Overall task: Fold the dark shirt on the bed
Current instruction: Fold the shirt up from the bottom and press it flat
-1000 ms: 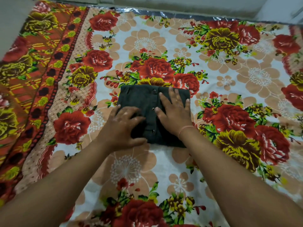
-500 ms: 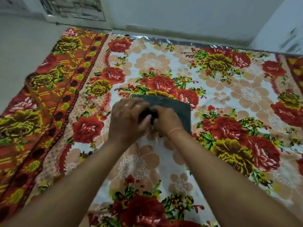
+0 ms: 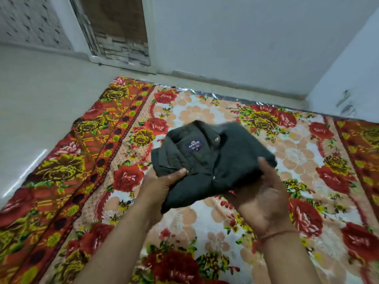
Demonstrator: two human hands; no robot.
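Head view, single camera, looking forward and down.

Dark shirt [image 3: 213,160]: folded into a compact bundle, held up off the bed in both hands, over the middle of the floral bedspread [image 3: 307,152]. It does not rest on the cloth. The collar end points away from the person. A purple label [image 3: 194,144] shows inside the collar; its print is too blurred to read. A collar button [image 3: 216,138] sits just right of the label. The button placket runs down the front toward the person. The near corner of the bundle hangs a little lower than the rest.

Left hand [image 3: 162,185]: grips the left edge of the bundle. The thumb lies on top of the fabric; the fingers go beneath and are hidden.

Right hand [image 3: 264,197]: palm turned upward, supporting the right side of the bundle from below. The thumb tip presses on the top surface near the right edge, so the fabric is pinched between thumb and palm. The fingers are hidden under the cloth. A thin thread band [image 3: 274,234] circles the wrist.

Surroundings: the bedspread carries red and yellow roses with an orange border on the left. A shiny silver strip [image 3: 215,95] edges its far side. Pale floor [image 3: 41,89] lies to the left, a plain wall [image 3: 246,37] beyond, and a door [image 3: 117,31] at upper left.
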